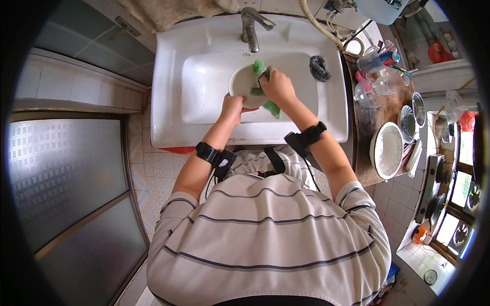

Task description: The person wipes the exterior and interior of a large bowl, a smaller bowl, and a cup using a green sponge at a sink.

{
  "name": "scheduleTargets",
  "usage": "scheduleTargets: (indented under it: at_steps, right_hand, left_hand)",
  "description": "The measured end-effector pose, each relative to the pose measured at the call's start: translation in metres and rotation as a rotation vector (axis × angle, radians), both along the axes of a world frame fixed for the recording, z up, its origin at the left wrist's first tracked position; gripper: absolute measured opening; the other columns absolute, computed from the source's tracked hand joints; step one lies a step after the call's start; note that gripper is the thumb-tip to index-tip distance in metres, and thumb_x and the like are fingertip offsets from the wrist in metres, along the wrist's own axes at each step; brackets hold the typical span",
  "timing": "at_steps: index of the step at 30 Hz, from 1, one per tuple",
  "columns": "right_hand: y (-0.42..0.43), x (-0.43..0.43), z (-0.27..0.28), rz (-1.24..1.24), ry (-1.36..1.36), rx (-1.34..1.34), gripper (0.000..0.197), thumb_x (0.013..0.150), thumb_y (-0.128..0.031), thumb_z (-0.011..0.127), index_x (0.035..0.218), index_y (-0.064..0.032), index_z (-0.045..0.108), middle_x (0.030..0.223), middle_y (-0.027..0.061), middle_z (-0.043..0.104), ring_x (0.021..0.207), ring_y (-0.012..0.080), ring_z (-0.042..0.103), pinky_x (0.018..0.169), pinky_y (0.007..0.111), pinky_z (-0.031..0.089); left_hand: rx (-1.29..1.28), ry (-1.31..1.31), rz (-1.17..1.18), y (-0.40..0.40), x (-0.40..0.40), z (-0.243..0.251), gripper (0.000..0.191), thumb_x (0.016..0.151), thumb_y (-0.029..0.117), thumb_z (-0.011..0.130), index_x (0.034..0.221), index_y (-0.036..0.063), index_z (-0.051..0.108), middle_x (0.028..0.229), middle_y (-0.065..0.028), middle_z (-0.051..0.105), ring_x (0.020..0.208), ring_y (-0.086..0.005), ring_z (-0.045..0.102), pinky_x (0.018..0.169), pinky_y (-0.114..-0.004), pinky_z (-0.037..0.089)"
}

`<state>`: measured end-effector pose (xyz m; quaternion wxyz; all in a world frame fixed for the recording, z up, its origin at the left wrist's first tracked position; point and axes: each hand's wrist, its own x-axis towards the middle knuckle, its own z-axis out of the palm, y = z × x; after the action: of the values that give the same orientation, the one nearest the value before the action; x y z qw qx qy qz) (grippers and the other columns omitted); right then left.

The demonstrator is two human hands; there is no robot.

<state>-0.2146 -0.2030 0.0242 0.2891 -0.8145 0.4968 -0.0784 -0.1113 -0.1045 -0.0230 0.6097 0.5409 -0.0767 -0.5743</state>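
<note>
Over the basin of a white ceramic sink (206, 91), my left hand (233, 109) grips the near-left rim of a white bowl (241, 82), which is tilted with its inside showing. My right hand (277, 86) holds a green cloth (259, 68) against the right side of the bowl; part of the cloth hangs below the hand. A metal faucet (250, 30) stands behind the bowl, at the sink's back edge. To the right of my right hand, a dark scouring pad (319, 69) lies on the sink's right side.
A wooden counter (363, 153) at the right holds an enamel basin (387, 151), a smaller patterned bowl (408, 124), clear plastic cups (367, 93) and a toothpaste tube (388, 58). A beige towel (180, 13) hangs behind the sink at the left. A frosted glass door (72, 183) stands at the left.
</note>
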Motion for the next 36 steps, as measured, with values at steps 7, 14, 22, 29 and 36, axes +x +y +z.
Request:
scheduleTargets:
  at_steps: [7, 14, 22, 29, 36]
  right_hand:
    - [0.032, 0.008, -0.062, -0.189, -0.467, 0.424, 0.045, 0.078, -0.034, 0.048, 0.098, 0.0067, 0.048, 0.084, 0.0272, 0.056, 0.083, 0.0345, 0.057, 0.073, 0.037, 0.042]
    - [0.005, -0.010, -0.027, 0.051, -0.027, -0.013, 0.043, 0.075, -0.039, 0.054, 0.081, 0.0034, 0.056, 0.069, 0.0206, 0.058, 0.066, 0.0362, 0.057, 0.061, 0.041, 0.046]
    - [-0.009, -0.013, -0.010, 0.481, 0.031, -0.739, 0.024, 0.069, -0.018, 0.056, 0.088, -0.0050, 0.048, 0.071, 0.0077, 0.055, 0.059, 0.0208, 0.058, 0.051, 0.029, 0.047]
    - [-0.020, -0.019, -0.002, 0.299, -0.154, -0.842, 0.028, 0.067, -0.012, 0.054, 0.094, -0.0058, 0.046, 0.079, 0.0050, 0.052, 0.064, 0.0190, 0.057, 0.051, 0.029, 0.047]
    - [-0.001, -0.029, -0.017, 0.481, -0.260, -0.882, 0.032, 0.068, -0.011, 0.055, 0.099, -0.0059, 0.049, 0.088, 0.0045, 0.053, 0.066, 0.0167, 0.057, 0.052, 0.027, 0.046]
  left_hand:
    - [-0.062, -0.089, 0.214, -0.007, 0.003, -0.012, 0.033, 0.072, -0.004, 0.040, 0.104, -0.0058, 0.045, 0.093, -0.0161, 0.053, 0.077, -0.0256, 0.058, 0.059, -0.032, 0.054]
    - [0.002, -1.065, -0.138, 0.007, 0.024, 0.013, 0.044, 0.073, 0.002, 0.042, 0.117, 0.0040, 0.038, 0.089, -0.0223, 0.057, 0.079, -0.0337, 0.058, 0.065, -0.039, 0.047]
    - [-0.072, -1.259, -0.229, 0.006, 0.032, 0.015, 0.049, 0.073, 0.005, 0.049, 0.120, 0.0023, 0.036, 0.085, -0.0242, 0.057, 0.075, -0.0372, 0.057, 0.064, -0.040, 0.048]
    - [-0.198, 0.683, 0.078, 0.016, 0.011, 0.010, 0.044, 0.077, 0.018, 0.052, 0.110, -0.0086, 0.038, 0.096, -0.0158, 0.050, 0.091, -0.0256, 0.050, 0.081, -0.034, 0.044]
    - [-0.264, 0.911, 0.392, -0.002, 0.013, 0.020, 0.033, 0.082, 0.027, 0.050, 0.097, -0.0025, 0.049, 0.097, -0.0140, 0.054, 0.092, -0.0244, 0.052, 0.085, -0.036, 0.043]
